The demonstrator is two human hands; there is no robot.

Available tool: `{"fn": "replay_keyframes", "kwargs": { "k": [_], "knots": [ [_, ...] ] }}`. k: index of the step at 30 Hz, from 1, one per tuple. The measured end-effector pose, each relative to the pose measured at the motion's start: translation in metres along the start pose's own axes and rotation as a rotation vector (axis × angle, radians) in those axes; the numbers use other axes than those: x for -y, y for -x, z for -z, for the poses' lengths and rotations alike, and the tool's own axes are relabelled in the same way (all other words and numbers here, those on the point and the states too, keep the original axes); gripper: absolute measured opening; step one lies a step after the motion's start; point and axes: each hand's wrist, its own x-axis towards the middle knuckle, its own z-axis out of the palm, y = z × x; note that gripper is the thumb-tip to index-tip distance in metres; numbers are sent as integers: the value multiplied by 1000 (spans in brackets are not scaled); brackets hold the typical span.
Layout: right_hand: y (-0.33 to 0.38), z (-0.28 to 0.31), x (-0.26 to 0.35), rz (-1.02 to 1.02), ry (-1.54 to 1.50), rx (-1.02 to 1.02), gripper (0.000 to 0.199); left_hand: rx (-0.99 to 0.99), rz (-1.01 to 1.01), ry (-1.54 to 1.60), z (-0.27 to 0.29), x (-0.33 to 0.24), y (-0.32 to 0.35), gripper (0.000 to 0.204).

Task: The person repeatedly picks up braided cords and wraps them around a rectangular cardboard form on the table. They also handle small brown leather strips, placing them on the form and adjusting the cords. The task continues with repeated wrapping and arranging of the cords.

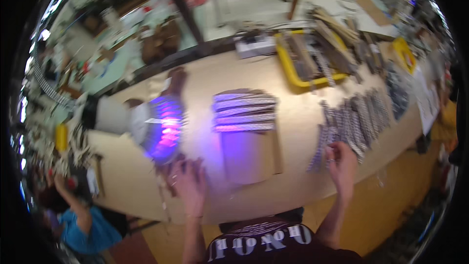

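My left hand (pixel 189 186) rests at the lower left of the table, its fingers apart over dark brown pieces (pixel 166 186). Just beyond it stands a round lamp (pixel 168 129) glowing purple and pink. My right hand (pixel 342 164) is closed in a pinch at the near ends of a row of grey-white patterned strips (pixel 351 122), apparently with one strip's end between thumb and finger. Between my hands lies a tan cardboard piece (pixel 249 156), with several patterned strips (pixel 244 110) laid side by side across its far part. Motion blurs both hands slightly.
A yellow tray (pixel 299 83) filled with long strips sits at the back right, beside a small white box (pixel 256 46). White papers (pixel 426 100) hang at the table's right edge. Another person in a blue top (pixel 93 230) works at the lower left.
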Motion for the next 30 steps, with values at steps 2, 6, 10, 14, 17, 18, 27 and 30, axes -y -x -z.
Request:
{"fn": "replay_keyframes", "kwargs": {
  "k": [2, 6, 10, 14, 17, 18, 27, 30],
  "knots": [
    [-2, -3, 13, 49, -27, 37, 17, -48, 5, -53, -11, 7, 5, 29],
    [-8, -12, 45, 56, -141, 84, 16, -129, 38, 20, -29, 21, -1, 19],
    [-3, -13, 78, 179, -164, 140, 15, -158, 11, 69, -30, 23, -3, 12],
    [10, -13, 112, 440, -205, 258, 21, -95, 29, 363, -10, 14, -2, 9],
    [22, -14, 140, 623, -347, 405, 32, 141, 167, 1170, 19, -2, 6, 11],
    [26, -15, 148, 595, -392, 457, 35, 250, 235, 1498, 30, -8, 10, 13],
    [24, -28, 151, 481, -591, 565, 19, 1027, 138, 1813, 48, -40, -6, 33],
    [19, -30, 136, 213, -714, 429, 10, 919, 163, 1721, 45, -42, -7, 34]
  ]
}}
